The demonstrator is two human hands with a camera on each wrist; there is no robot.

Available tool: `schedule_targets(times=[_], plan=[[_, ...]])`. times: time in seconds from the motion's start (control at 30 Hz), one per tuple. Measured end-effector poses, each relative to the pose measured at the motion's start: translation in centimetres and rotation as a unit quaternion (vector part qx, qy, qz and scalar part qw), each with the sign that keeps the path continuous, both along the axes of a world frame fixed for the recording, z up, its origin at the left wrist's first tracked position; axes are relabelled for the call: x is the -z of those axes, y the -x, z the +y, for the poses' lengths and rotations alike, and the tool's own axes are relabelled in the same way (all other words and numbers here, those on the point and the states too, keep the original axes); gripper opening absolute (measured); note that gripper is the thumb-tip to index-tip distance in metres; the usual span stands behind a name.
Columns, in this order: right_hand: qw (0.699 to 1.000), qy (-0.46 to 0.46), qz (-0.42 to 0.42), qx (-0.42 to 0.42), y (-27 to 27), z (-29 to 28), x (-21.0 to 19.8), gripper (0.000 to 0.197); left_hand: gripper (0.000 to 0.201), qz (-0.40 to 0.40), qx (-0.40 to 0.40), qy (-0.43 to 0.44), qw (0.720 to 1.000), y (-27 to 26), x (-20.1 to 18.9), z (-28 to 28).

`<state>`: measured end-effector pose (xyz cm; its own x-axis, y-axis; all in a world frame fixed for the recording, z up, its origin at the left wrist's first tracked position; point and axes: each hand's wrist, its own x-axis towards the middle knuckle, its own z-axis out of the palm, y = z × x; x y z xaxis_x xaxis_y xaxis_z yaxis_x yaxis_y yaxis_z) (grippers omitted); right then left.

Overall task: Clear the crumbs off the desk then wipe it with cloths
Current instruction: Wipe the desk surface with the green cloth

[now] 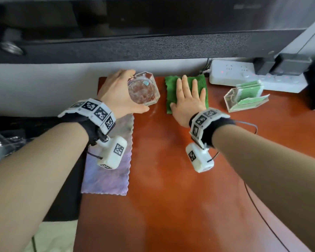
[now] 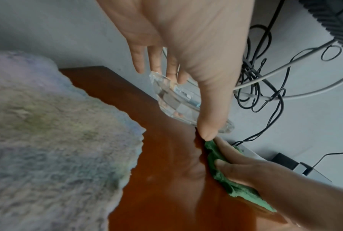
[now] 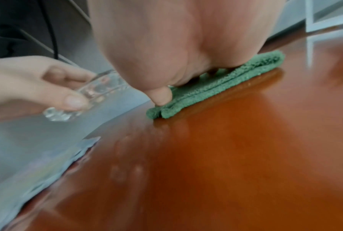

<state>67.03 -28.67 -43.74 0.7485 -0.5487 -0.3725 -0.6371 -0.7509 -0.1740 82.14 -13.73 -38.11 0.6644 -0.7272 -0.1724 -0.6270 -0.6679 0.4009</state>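
My left hand (image 1: 115, 91) grips a clear glass dish (image 1: 144, 90) by its rim at the desk's far left corner. The right wrist view shows the dish (image 3: 99, 87) lifted off the red-brown desk (image 1: 171, 179), pinched between thumb and fingers (image 3: 73, 101). A small teal bit lies inside it. My right hand (image 1: 188, 99) presses flat, fingers straight, on a folded green cloth (image 1: 171, 88) near the desk's far edge. The thumb (image 3: 162, 96) touches the green cloth (image 3: 216, 82) at its near corner. A pale lilac cloth (image 1: 107, 171) lies spread along the desk's left edge.
A white power strip (image 1: 244, 77) with a black adapter (image 1: 284, 66) lies at the back right. A clear holder of green packets (image 1: 245, 97) stands in front of it. A dark bar (image 1: 135, 46) runs along the back. A thin cable (image 1: 258, 211) crosses the right side.
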Motion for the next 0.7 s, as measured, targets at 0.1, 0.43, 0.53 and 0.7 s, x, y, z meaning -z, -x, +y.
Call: schedule_targets(times=[0.1, 0.43, 0.53, 0.7], plan=[[1.000, -0.006, 0.001, 0.007, -0.7, -0.6, -0.2, 0.075, 0.109, 0.009, 0.001, 0.013, 1.000, 0.0, 0.1, 0.7], [0.997, -0.008, 0.028, -0.065, 10.7, 5.7, -1.2, 0.074, 0.112, 0.007, 0.030, 0.003, 1.000, 1.5, -0.1, -1.2], [0.999, -0.008, 0.015, -0.051, 10.2, 5.5, -0.8, 0.075, 0.112, 0.001, 0.041, -0.006, 0.999, 1.7, -0.1, -1.7], [0.999, 0.014, 0.003, -0.034, 5.9, 1.9, -0.5, 0.076, 0.113, -0.005, 0.052, -0.012, 0.999, 2.0, 0.3, -1.5]])
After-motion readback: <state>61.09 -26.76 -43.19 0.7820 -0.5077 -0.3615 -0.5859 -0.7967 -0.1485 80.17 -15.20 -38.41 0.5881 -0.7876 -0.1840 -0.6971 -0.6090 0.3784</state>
